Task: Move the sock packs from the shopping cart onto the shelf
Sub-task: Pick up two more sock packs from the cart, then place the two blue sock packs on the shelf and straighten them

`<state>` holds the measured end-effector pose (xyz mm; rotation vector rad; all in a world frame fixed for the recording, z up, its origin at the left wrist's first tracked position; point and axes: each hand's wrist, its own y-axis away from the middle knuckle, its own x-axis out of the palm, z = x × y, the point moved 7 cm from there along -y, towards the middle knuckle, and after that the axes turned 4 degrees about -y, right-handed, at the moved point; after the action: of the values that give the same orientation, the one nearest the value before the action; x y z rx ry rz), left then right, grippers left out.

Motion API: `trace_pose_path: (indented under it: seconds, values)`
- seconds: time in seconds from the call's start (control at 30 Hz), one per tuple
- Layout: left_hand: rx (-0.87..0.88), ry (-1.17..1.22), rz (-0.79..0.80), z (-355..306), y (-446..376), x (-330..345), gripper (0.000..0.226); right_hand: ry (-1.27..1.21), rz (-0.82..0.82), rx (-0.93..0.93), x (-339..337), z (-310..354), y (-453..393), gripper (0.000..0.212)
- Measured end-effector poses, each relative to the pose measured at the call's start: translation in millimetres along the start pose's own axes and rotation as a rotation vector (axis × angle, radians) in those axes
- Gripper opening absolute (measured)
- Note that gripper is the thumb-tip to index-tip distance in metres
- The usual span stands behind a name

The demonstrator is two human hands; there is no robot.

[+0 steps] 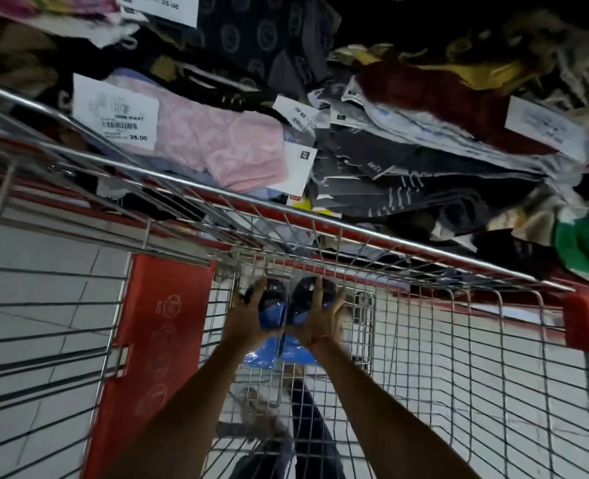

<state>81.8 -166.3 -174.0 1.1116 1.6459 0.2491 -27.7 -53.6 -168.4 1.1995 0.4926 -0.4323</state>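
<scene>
Both my arms reach down into the wire shopping cart [424, 323]. My left hand [248, 316] is closed around a dark sock pack with a blue label [271, 305]. My right hand [320, 319] grips a second dark sock pack with a blue label [303, 304] right beside the first; the two packs touch. Both are held low at the cart's far end. Another blue plastic-wrapped pack [279, 354] lies under my wrists on the cart floor. Beyond the cart's rim the shelf [320, 233], edged in red, is heaped with sock packs, among them a pink pack [224, 146] and grey ones [390, 174].
The cart's steel rim [217, 191] runs diagonally between my hands and the shelf. A red folding seat panel [154, 340] stands at the cart's left, a red corner bumper [581, 323] at the right. White price tags [116, 112] lie on the heap. Pale floor tiles show through the wire.
</scene>
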Motion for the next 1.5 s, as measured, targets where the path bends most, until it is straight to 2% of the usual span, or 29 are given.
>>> trace_pose_path:
  seconds: [0.07, 0.13, 0.27, 0.33, 0.47, 0.57, 0.63, 0.8, 0.93, 1.17, 1.5]
  values:
    - [-0.013, 0.024, 0.003, 1, 0, 1, 0.118, 0.026, 0.032, 0.027, -3, -1, 0, 0.130]
    - [-0.024, 0.039, -0.007, 2, 1, 1, 0.118, 0.048, 0.037, 0.026, -10, -2, 0, 0.123]
    - [-0.052, 0.069, -0.028, 11, 4, 5, 0.115, -0.058, -0.063, 0.015, -13, -2, -6, 0.095]
    - [-0.077, 0.087, -0.022, 16, 7, 7, 0.115, -0.080, -0.123, 0.012, -10, -2, -8, 0.089]
    - [-0.101, 0.095, -0.016, 19, 16, 14, 0.112, -0.024, -0.136, 0.006, -5, -4, -10, 0.097]
    - [-0.138, 0.071, -0.082, 17, 23, 15, 0.109, 0.119, -0.110, 0.016, 0, -13, -4, 0.103]
    - [-0.144, 0.037, -0.133, 15, 25, 14, 0.107, 0.191, -0.122, -0.011, 3, -19, 3, 0.099]
    - [-0.134, 0.025, -0.194, 6, 44, 0, 0.101, 0.114, -0.208, -0.084, -17, -27, 30, 0.091]
    - [-0.062, 0.092, -0.276, -16, 79, -40, 0.100, 0.007, -0.315, -0.208, -62, -12, 80, 0.093]
    - [0.122, 0.170, -0.500, -82, 167, -163, 0.095, -0.138, -0.536, -0.462, -168, 36, 202, 0.091]
    - [0.470, 0.281, -0.917, -164, 260, -329, 0.094, -0.328, -0.945, -0.831, -306, 111, 352, 0.082]
